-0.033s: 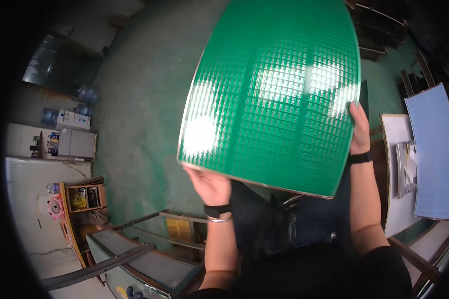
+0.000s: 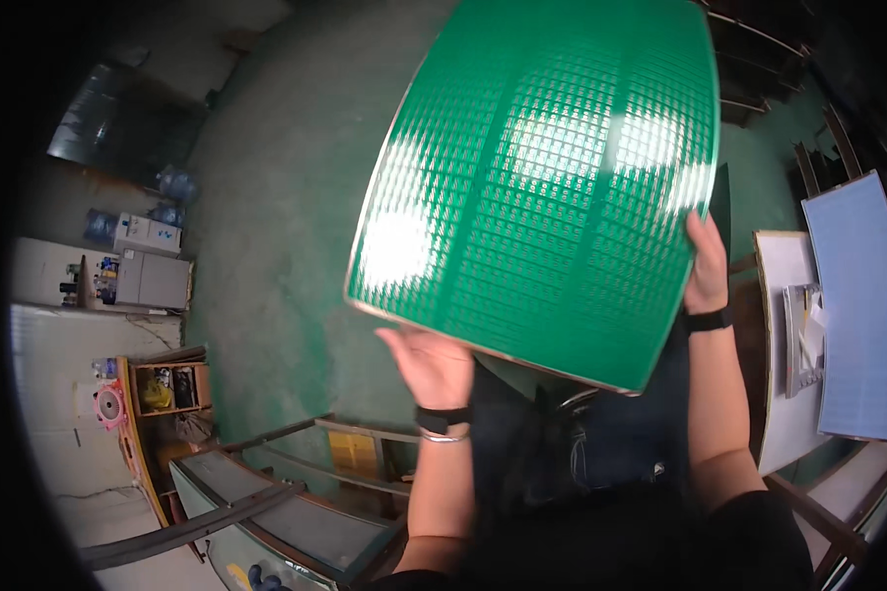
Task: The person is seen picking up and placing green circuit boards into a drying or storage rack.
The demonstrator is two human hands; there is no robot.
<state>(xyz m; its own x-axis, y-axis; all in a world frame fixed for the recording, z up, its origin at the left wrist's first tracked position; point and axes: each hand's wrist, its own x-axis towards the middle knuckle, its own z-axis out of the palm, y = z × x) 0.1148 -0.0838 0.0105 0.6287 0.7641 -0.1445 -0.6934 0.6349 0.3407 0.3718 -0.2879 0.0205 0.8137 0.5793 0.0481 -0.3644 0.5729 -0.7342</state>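
Green panel (image 2: 537, 187) fills the upper middle of my view, a large glossy sheet covered in a fine repeating pattern, raised in front of me above the green floor (image 2: 276, 227) and tilted so its near edge sits lowest. It looks thin and fairly stiff, though I judge a sheet this wide will flex if carried by one side only, and its shiny face looks slick, so the bare metallic rim is the place to take it, one hand on each of two edges. My left hand (image 2: 432, 362) is under the panel's near edge, palm up and fingers spread, so the sheet rests on it rather than being pinched. My right hand (image 2: 706, 266) is at the panel's right edge, fingers lying along the rim and curled onto it; how tightly it closes behind the sheet I cannot tell. Right of the panel, a white table (image 2: 784, 394) carries a pale blue sheet (image 2: 857, 315). Below and left of the panel stands a metal-framed bench (image 2: 286, 512), and well left of it a small wooden shelf (image 2: 163, 394) of odds and ends.
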